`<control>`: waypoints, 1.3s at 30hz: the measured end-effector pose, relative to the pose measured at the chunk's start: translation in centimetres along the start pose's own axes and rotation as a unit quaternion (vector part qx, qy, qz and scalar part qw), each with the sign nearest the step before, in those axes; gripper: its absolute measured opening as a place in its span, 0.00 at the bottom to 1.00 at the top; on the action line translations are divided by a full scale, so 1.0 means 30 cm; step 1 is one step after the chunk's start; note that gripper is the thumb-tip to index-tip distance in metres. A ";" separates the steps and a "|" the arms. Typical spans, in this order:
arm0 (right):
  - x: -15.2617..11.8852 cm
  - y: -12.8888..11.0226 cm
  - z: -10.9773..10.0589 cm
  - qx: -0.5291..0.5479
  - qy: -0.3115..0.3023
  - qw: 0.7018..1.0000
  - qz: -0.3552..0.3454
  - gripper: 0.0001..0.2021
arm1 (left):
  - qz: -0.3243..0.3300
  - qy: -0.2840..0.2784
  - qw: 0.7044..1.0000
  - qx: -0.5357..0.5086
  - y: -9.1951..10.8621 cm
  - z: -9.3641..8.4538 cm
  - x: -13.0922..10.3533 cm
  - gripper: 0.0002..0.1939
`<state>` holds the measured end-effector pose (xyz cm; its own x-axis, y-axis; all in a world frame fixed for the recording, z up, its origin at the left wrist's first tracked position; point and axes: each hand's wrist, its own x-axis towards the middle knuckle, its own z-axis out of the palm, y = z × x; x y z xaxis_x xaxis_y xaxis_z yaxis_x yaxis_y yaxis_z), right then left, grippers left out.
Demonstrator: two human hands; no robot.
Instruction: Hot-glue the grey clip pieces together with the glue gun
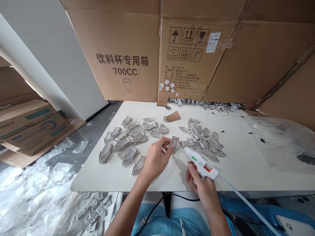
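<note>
Between the thumb and fingers of my left hand point(158, 155) is a small grey shield-shaped plate point(174, 141) with a pale panel in it. My right hand point(203, 183) is wrapped round the grip of a white glue gun point(201, 164), a long translucent glue stick point(246, 200) trailing from its back. The gun's nozzle points left toward the held plate; whether they touch I cannot tell. Beyond the nozzle lies a heap of similar plates point(204, 137). Stacks of such plates point(130, 137) spread over the table left of my left hand.
Large cardboard boxes point(128, 39) wall the back of the white table point(98, 182). A torn cardboard scrap point(173, 117) and several small black bits lie on it. Clear plastic bags point(275, 147) cover the right side. More plates point(94, 209) sit below left. A black cable point(182, 197) hangs across my lap.
</note>
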<state>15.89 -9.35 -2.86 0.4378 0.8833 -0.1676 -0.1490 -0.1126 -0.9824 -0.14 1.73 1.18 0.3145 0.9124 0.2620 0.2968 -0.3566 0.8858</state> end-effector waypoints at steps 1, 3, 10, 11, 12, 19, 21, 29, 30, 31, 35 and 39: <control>0.002 0.004 -0.005 0.019 -0.001 1.000 -0.009 0.28 | -0.014 0.002 0.999 -0.043 -0.003 0.003 0.002 0.07; 0.006 0.012 -0.017 0.048 -0.005 0.998 -0.031 0.26 | -0.038 0.011 0.991 -0.125 -0.006 0.006 0.003 0.13; 0.015 0.038 -0.032 0.029 -0.032 0.998 -0.039 0.28 | -0.061 0.030 0.980 -0.189 -0.002 -0.007 0.004 0.19; 0.012 0.038 -0.027 0.024 -0.027 0.999 -0.034 0.28 | -0.059 0.032 0.982 -0.177 -0.002 -0.008 0.005 0.14; 0.007 0.037 -0.022 0.021 -0.017 0.999 -0.032 0.29 | -0.060 0.036 0.984 -0.166 -0.002 -0.008 0.006 0.11; -0.019 0.029 -0.012 -0.037 -0.007 0.999 -0.035 0.27 | -0.068 0.097 0.986 -0.116 -0.016 -0.002 0.010 0.08; -0.018 0.031 -0.020 -0.072 -0.024 0.997 -0.026 0.28 | -0.076 0.097 0.983 -0.138 -0.017 -0.001 0.009 0.11; -0.019 0.025 -0.015 -0.118 -0.015 0.992 -0.032 0.34 | -0.122 0.057 0.973 -0.188 -0.001 0.008 0.000 0.18; -0.019 0.023 -0.014 -0.117 -0.016 0.993 -0.029 0.34 | -0.128 0.053 0.972 -0.192 0.001 0.010 0.000 0.18; -0.020 0.021 -0.013 -0.116 -0.018 0.993 -0.027 0.34 | -0.134 0.051 0.970 -0.198 0.002 0.012 -0.001 0.19; -0.019 0.020 -0.021 -0.119 -0.029 0.992 -0.018 0.33 | -0.151 0.049 0.965 -0.211 0.002 0.016 -0.002 0.20; -0.019 0.029 -0.029 -0.125 -0.037 0.991 -0.015 0.33 | -0.160 0.048 0.964 -0.205 0.001 0.016 -0.004 0.20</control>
<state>16.29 -10.35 -3.69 0.3707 0.9182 -0.1399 0.0918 -0.1861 -0.9782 0.27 1.52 0.99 0.1741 0.9842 -0.0338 -0.0223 0.0383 0.9990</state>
